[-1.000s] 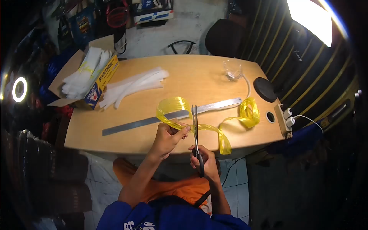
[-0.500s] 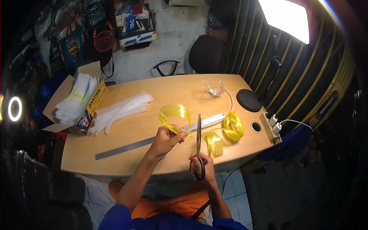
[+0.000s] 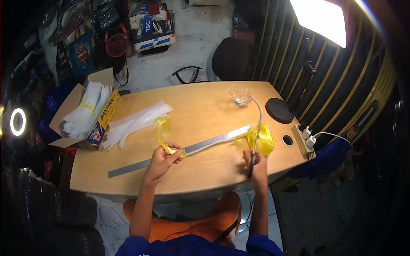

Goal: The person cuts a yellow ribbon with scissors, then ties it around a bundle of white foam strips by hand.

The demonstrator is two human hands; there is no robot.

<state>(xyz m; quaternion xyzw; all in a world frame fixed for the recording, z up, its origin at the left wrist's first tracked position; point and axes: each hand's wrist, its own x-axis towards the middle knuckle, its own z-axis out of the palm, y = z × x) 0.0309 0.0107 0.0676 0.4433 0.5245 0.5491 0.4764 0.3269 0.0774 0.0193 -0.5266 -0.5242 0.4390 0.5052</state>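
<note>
My left hand [image 3: 160, 164] pinches a strip of shiny yellow plastic ribbon [image 3: 162, 127]. The strip curls upward, and its short end sticks out to the right of my fingers. In my right hand [image 3: 256, 166] is a pair of scissors [image 3: 252, 165] with black handles, blades pointing up and away. Right behind the scissors lies a bundle of yellow ribbon [image 3: 266, 143], partly covered by them. A long metal ruler [image 3: 128, 169] lies slantwise across the wooden table [image 3: 205, 170], passing behind my left hand.
A cardboard box [image 3: 104, 121] of white strips stands at the left, beside a loose pile of white strips [image 3: 139, 121]. Clear plastic [image 3: 240, 99] lies at the back. A lamp base [image 3: 279, 110] and a power strip [image 3: 303, 141] are on the right.
My left hand has moved left with the yellow strip, away from the scissors. My right hand has swung right with the scissors, over to the ribbon bundle.
</note>
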